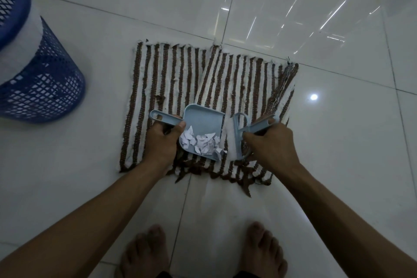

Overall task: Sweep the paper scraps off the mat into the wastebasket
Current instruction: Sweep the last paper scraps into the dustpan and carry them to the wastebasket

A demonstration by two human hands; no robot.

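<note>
Far left, a blue mesh wastebasket (38,74) is seen standing on the white tiled floor (293,18), well apart from the mat (158,74) and crossed by a blurred white band. The brown-and-white striped mat is spread flat across the middle, with one fold running up its centre and a frayed fringe at the near edge. Over the mat's near part, the left hand (161,140) is wrapped round the handle of a pale blue dustpan (203,119), fingers curled underneath and the thumb laid along the top. The paper scraps (203,142) are heaped in the near half of the pan, with the last piece lying right at its lip. Whether the pan is resting on the mat or held just above it cannot be told. Just beside the lip, a matching pale blue brush (237,135) is held upright against the mat. Its handle is gripped by the right hand (268,142) with all fingers closed around it. At the bottom, two bare feet (146,253) are planted on the tiles, short of the fringe
</note>
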